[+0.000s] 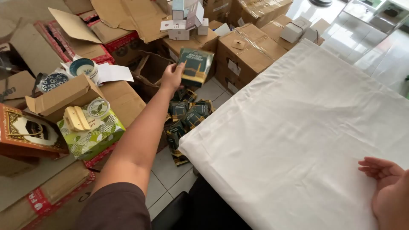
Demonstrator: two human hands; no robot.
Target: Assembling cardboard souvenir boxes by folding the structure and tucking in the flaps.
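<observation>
White-clothed table (298,127) — right hand (390,194) resting on it.

Held packet (196,66): dark green, gold motif
Tablecloth (298,127): plain white
Tissue box (91,132): green and white, patterned
Cartons (251,51): brown

Left hand (171,76) grips dark green booklet (195,66) above floor pile (186,117); right hand (385,187) rests open at white-clothed table (298,127) near edge.

The table (298,127) stands to the right — cardboard boxes (247,47) behind it, more stacked at left. Between them, packets (187,115) lie heaped on the floor — a tissue box (91,134) sits on the left stack.
</observation>
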